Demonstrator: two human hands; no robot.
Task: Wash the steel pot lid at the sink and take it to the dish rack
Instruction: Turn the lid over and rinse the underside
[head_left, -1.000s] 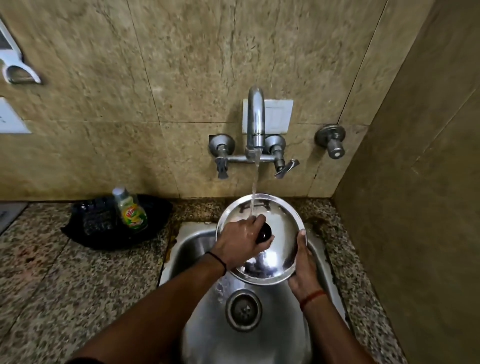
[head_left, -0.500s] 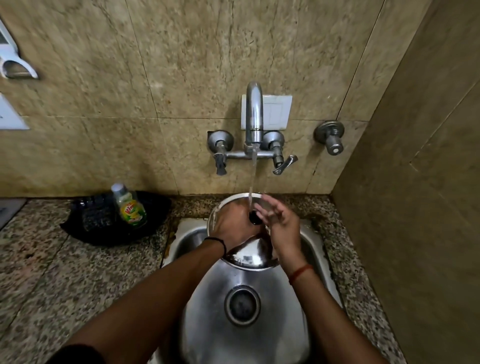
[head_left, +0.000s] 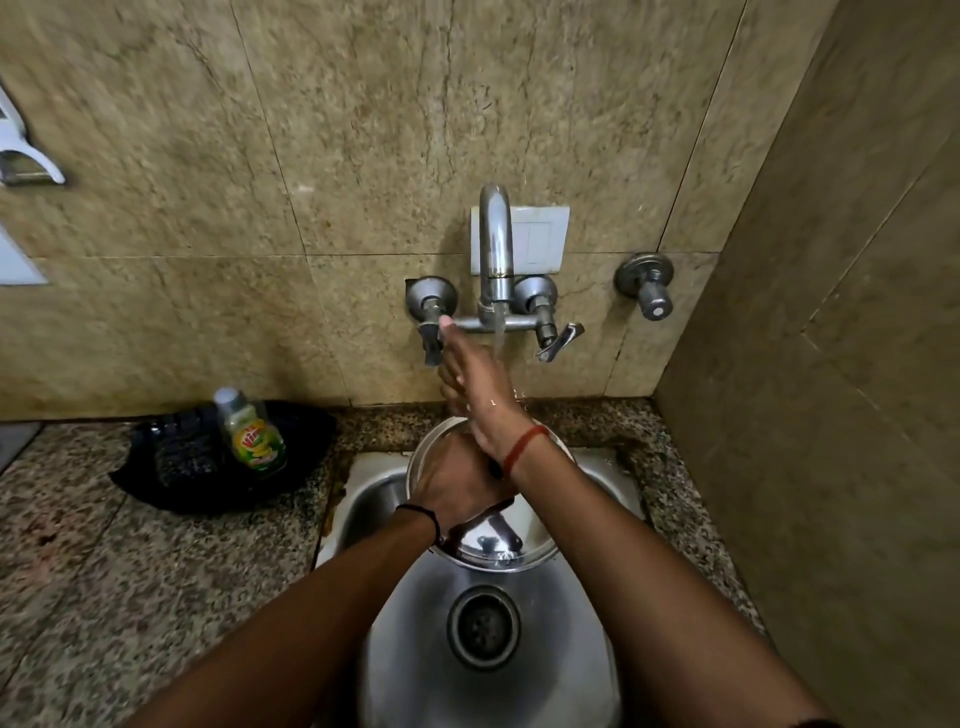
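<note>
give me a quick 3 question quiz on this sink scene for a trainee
1. True or false: water is running from the tap.
2. Which hand grips the steel pot lid? A) left hand B) right hand C) neither
3. Fill in: the right hand reaches up toward the tap's left ____.

Key
1. True, a stream falls past the right hand.
2. A, the left hand holds the lid over the sink.
3. Handle; the fingertips are at it, contact unclear.
</note>
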